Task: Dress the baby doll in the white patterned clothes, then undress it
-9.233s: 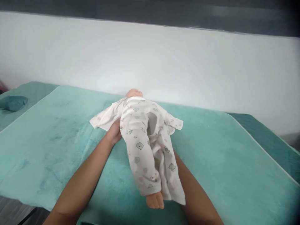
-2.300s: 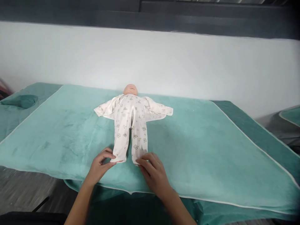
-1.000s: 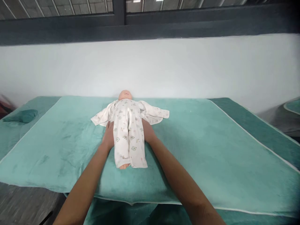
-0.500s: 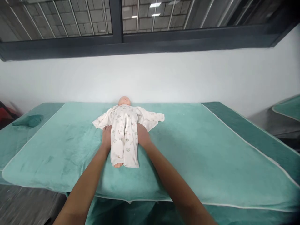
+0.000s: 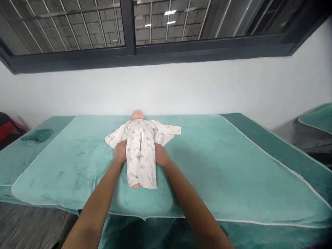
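Note:
A baby doll (image 5: 137, 114) lies on its back, head toward the wall, in a white patterned top (image 5: 166, 130) with its sleeves spread out. White patterned baby pants (image 5: 141, 166) cover the doll's middle and legs, and one foot (image 5: 136, 185) peeks out at the lower hem. At the left edge of the pants my left hand (image 5: 120, 151) is closed on the cloth near the waist. My right hand (image 5: 161, 154) grips the opposite edge at about the same height. The fingertips of both hands are hidden by the cloth.
The doll lies on a padded bed with a green cover (image 5: 220, 180) edged in white piping. A white wall (image 5: 194, 86) and a dark-framed window (image 5: 168, 53) stand behind it. A small green cushion (image 5: 38, 135) lies at left, near a red and black object (image 5: 7, 130).
The view has tilted up slightly. Both hands keep their places at the sides of the pants, and the gap between the pant legs has narrowed.

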A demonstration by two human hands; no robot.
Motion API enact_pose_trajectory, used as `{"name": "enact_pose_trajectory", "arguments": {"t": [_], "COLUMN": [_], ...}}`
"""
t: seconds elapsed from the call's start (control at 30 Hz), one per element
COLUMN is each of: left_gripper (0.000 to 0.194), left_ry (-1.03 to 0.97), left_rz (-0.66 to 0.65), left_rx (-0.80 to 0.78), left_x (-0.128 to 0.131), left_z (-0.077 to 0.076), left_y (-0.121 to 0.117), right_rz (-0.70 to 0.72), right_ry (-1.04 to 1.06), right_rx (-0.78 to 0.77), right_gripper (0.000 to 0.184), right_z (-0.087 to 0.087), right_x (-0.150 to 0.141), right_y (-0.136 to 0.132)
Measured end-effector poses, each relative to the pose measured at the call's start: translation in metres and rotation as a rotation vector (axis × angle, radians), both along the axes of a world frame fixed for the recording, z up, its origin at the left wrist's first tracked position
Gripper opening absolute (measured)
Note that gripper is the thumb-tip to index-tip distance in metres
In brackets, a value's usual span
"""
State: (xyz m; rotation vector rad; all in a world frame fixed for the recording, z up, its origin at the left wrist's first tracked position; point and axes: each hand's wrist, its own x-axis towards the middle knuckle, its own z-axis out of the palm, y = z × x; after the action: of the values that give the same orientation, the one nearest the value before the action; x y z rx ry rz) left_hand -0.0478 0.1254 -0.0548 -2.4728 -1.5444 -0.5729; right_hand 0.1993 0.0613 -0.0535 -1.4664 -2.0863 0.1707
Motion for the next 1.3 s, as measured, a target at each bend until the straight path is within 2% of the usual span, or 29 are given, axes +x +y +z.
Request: {"name": "enact_pose_trajectory", "arguments": {"t": [0.17,0.3,0.4,0.5,0.63,0.73,0.83,0.87,0.9,0.97,1.0,1.03,1.1,1.2,1.3], "left_gripper": [0.017,0.021,0.021,0.019,0.018,0.021,0.025,0.027,0.028,0.029,0.028,0.028,0.026,0.022,0.024], "left_ry": [-0.023,-0.092,-0.077,-0.006,-0.016,-0.137,-0.246,-0.276,-0.312,-0.421,-0.497,-0.578,-0.713,-0.809,-0.845], "left_rz": [0.031,0.039,0.039,0.010,-0.017,-0.038,-0.049,-0.050,-0.048,-0.035,-0.025,-0.009,0.031,0.162,0.326], "left_rx": [0.008,0.084,0.111,0.063,0.024,-0.012,-0.040,-0.038,-0.030,-0.002,0.014,0.029,0.053,0.121,0.165], "left_x": [-0.001,-0.009,-0.016,-0.019,-0.019,-0.020,-0.022,-0.023,-0.023,-0.025,-0.027,-0.028,-0.031,-0.035,-0.036], "left_z": [0.003,0.003,0.002,0.003,0.001,-0.003,-0.007,-0.008,-0.008,-0.010,-0.011,-0.012,-0.015,-0.017,-0.016], "left_y": [-0.005,-0.026,-0.045,-0.055,-0.052,-0.046,-0.042,-0.042,-0.042,-0.043,-0.043,-0.043,-0.042,-0.037,-0.032], "right_rz": [-0.003,-0.062,-0.019,0.032,0.061,0.105,0.145,0.122,0.042,-0.248,-0.455,-0.585,-0.748,-0.870,-0.831], "right_ry": [-0.093,-0.128,-0.135,-0.131,-0.149,-0.145,-0.038,0.027,0.101,0.232,0.269,0.275,0.222,0.071,0.075], "right_rx": [0.002,0.048,0.080,0.096,0.132,0.151,0.144,0.130,0.110,0.070,0.052,0.045,0.003,-0.091,-0.164], "right_gripper": [0.019,0.020,0.019,0.019,0.024,0.028,0.029,0.028,0.028,0.028,0.028,0.029,0.034,0.041,0.033], "right_z": [0.001,-0.001,-0.002,-0.002,0.000,-0.002,-0.008,-0.009,-0.011,-0.011,-0.010,-0.009,-0.007,-0.004,-0.006], "right_x": [-0.006,-0.004,-0.003,-0.001,0.003,0.004,0.010,0.015,0.021,0.038,0.047,0.056,0.070,0.078,0.079], "right_y": [0.002,0.003,0.002,-0.001,-0.007,-0.016,-0.024,-0.024,-0.022,-0.010,-0.001,0.008,0.026,0.041,0.042]}}
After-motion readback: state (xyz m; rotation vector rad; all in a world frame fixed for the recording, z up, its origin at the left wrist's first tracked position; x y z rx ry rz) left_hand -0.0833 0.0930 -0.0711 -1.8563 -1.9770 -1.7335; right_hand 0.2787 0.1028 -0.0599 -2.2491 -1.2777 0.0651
